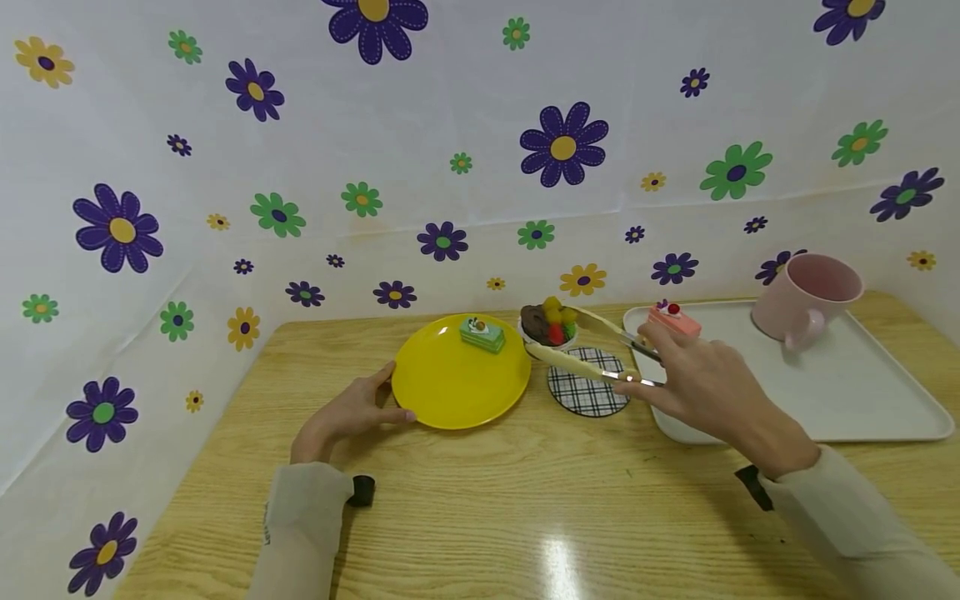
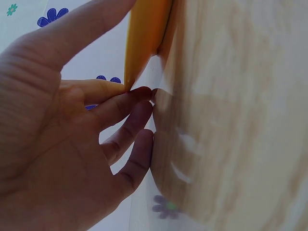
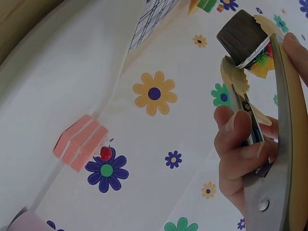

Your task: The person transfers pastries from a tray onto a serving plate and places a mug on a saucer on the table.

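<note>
My right hand [image 1: 708,387] holds a pair of tongs [image 1: 566,360] with cream-coloured tips. Between those tips is a toy cupcake [image 1: 534,323] topped with fruit; its dark brown fluted side shows in the right wrist view. The cupcake is just right of a yellow plate [image 1: 450,392], beyond a round checked coaster [image 1: 588,392]. A green toy cake slice [image 1: 482,336] sits toward the back right of the plate. At the plate's left front rim, my left hand [image 1: 352,408] rests with thumb and fingers spread, the fingertips touching the edge.
A white tray [image 1: 847,404] lies at the right, partly behind my right hand. On it stand a pink mug [image 1: 806,300] and a pink toy cake slice [image 1: 678,321] with a cherry. A flowered cloth [image 1: 480,108] hangs behind the wooden table [image 1: 465,508].
</note>
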`<state>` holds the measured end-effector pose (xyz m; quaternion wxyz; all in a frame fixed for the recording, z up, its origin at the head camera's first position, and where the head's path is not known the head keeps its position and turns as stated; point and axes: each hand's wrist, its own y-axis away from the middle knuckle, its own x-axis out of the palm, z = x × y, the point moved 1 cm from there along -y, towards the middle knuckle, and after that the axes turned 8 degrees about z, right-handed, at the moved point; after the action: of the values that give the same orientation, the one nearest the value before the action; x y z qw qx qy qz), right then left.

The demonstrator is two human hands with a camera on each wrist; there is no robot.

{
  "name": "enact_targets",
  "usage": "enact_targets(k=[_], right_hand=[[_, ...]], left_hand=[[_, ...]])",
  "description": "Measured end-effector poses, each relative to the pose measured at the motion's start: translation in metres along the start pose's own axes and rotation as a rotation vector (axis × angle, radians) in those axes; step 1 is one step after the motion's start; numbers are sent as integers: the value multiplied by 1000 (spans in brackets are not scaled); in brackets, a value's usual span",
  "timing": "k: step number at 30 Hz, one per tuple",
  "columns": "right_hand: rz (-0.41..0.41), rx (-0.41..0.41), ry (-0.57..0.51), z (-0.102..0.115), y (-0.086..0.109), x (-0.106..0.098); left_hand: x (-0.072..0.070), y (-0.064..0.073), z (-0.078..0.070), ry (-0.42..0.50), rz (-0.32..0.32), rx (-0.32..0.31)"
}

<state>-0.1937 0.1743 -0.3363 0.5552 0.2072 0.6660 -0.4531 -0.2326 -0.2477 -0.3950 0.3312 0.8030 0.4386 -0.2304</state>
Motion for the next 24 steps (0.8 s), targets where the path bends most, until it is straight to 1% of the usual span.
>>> enact_targets(k=[3, 11, 14, 18, 21, 24], right_hand=[[12, 4, -5, 1, -2, 1], [4, -16, -26, 3, -7, 4], [30, -1, -28, 5, -9, 5], [79, 24, -31, 8, -10, 6], [111, 36, -40, 10, -12, 6], [134, 39, -51, 12, -14, 7]], left_hand=[[1, 0, 1, 0, -1, -1], [1, 1, 1, 13, -3, -13], [1, 2, 0, 10, -2, -11], [0, 2, -1, 7, -2, -28], [0, 2, 0, 3, -1, -39], [1, 2, 1, 0, -1, -36]])
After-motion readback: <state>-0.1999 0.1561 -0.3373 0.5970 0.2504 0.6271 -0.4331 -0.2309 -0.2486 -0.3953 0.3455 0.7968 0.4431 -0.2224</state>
